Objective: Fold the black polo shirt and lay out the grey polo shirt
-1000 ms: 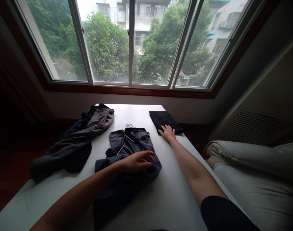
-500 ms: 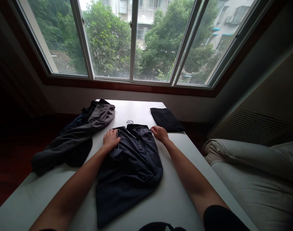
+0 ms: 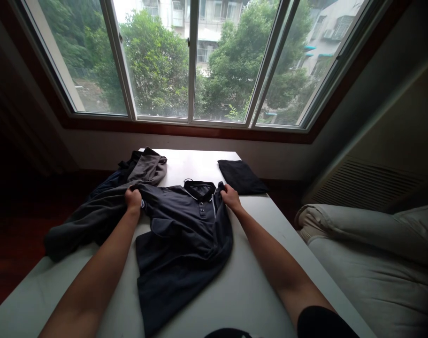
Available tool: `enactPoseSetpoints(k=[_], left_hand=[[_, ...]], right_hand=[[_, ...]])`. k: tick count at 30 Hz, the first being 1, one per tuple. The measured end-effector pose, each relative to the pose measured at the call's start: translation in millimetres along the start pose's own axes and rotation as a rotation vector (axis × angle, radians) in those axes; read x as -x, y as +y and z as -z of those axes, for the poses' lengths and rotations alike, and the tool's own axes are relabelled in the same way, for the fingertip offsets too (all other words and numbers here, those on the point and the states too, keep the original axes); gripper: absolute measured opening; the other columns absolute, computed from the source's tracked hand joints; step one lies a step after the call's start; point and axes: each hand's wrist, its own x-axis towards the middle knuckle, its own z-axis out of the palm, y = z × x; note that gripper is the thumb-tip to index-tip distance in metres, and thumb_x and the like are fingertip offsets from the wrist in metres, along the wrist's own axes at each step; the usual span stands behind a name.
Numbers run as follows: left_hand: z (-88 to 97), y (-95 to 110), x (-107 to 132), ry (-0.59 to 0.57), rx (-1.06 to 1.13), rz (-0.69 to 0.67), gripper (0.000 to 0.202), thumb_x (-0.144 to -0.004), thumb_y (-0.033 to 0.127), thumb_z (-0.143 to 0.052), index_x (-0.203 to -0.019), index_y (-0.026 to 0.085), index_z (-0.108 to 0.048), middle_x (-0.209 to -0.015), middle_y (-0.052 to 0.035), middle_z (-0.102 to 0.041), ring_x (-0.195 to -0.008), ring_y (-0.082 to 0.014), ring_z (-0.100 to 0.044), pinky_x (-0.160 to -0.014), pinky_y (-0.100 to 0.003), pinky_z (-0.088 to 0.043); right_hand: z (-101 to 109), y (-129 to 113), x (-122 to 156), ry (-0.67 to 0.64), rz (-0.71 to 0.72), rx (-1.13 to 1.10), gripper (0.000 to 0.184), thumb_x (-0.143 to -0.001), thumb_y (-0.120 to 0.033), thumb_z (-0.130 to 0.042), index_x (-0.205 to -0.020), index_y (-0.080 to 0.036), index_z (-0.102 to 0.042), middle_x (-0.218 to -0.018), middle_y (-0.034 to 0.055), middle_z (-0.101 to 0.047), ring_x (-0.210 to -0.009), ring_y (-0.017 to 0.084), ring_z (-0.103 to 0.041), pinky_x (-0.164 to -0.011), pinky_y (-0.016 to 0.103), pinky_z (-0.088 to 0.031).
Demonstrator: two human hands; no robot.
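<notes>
A dark polo shirt (image 3: 186,249) lies front side up on the white table, its collar toward the window and its lower part bunched and creased. My left hand (image 3: 133,198) is closed on the sleeve at the shirt's left, beside the clothes pile. At the opposite shoulder, my right hand (image 3: 231,197) pinches the fabric near the other sleeve, just right of the collar. White piping edges the collar, and a short row of buttons runs below it. Behind the collar a thin dark loop (image 3: 187,180) shows in part.
A heap of grey and dark clothes (image 3: 94,211) hangs over the left edge of the white table (image 3: 270,281). A folded black garment (image 3: 241,177) lies at the far right corner. A pale sofa (image 3: 372,263) stands to the right, and a window (image 3: 191,61) is ahead.
My left hand has moved left, drawing the sleeve outward toward the pile. My right hand now has a bunch of fabric lifted at the shoulder. The collar lies more spread.
</notes>
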Motion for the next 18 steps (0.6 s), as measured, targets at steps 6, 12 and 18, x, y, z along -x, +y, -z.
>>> enactPoseSetpoints(k=[6,12,18], left_hand=[[34.0,-6.1,-22.3,0.331,-0.034,0.135,0.05,-0.088,0.004,-0.03,-0.134,0.013,-0.046,-0.135,-0.017,-0.057,-0.126,-0.0243,-0.057,-0.11,-0.039,-0.046],[47.1,9.6,0.7,0.335,-0.238,-0.299,0.047,-0.09,0.013,-0.048,-0.137,0.013,-0.051,-0.139,-0.0176,-0.054,-0.136,-0.0305,-0.048,-0.119,-0.046,-0.036],[23.7,44.7,35.7,-0.47,-0.166,-0.614,0.034,-0.096,0.024,-0.049,-0.122,0.022,-0.07,-0.117,-0.007,-0.072,-0.107,-0.024,-0.067,-0.1,-0.035,-0.051]], right_hand=[[8.9,33.0,-16.6,0.096,-0.279,-0.443,0.031,-0.088,-0.028,-0.043,-0.113,-0.019,-0.058,-0.097,0.0075,-0.071,-0.08,0.021,-0.069,-0.07,0.031,-0.057],[11.8,7.3,-3.5,0.231,0.04,-0.108,0.029,-0.094,-0.03,-0.044,-0.11,-0.019,-0.066,-0.108,0.0118,-0.072,-0.099,0.024,-0.067,-0.096,0.034,-0.051],[-6.3,-42.1,34.5,-0.26,0.397,0.118,0.042,-0.098,-0.043,-0.058,-0.137,-0.028,-0.061,-0.102,0.0033,-0.074,-0.091,0.021,-0.069,-0.079,0.027,-0.049]])
